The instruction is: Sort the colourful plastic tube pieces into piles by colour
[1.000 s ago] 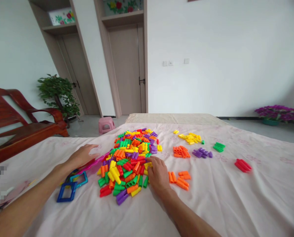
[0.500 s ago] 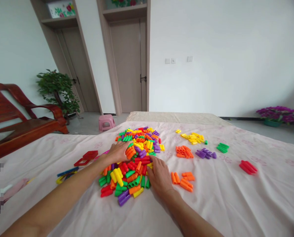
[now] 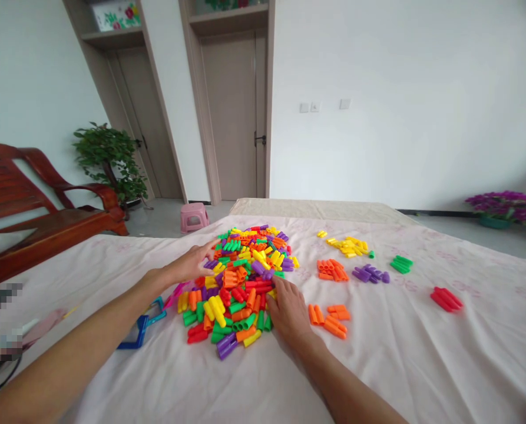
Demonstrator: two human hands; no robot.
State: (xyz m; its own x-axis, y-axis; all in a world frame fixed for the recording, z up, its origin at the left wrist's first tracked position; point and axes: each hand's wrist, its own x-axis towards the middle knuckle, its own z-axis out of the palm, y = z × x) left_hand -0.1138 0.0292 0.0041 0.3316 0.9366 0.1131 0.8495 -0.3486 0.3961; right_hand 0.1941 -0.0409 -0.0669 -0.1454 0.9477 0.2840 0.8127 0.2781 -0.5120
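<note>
A large heap of red, orange, yellow, green and purple plastic pieces (image 3: 240, 315) lies on the pale cloth. My left hand (image 3: 196, 261) is at the heap's left side, fingers apart and holding nothing. At the right side, my right hand (image 3: 291, 309) rests against the heap with its fingers spread, near red pieces (image 3: 259, 285). Right of it are loose orange pieces (image 3: 333, 325) and another orange group (image 3: 332, 270). Farther off lie yellow pieces (image 3: 348, 246), purple pieces (image 3: 371, 273), green pieces (image 3: 401, 264) and red pieces (image 3: 447, 299).
Blue frames (image 3: 139, 333) and a pink item (image 3: 175, 294) lie left of the heap, partly behind my left arm. Beyond the cloth-covered table (image 3: 422, 365) stand a wooden bench (image 3: 50, 218), a pink stool (image 3: 194, 218) and potted plants.
My left hand has moved left and away from the middle of the heap, its fingers opening. An orange piece near it now lies on the heap. My right hand has hardly moved.
</note>
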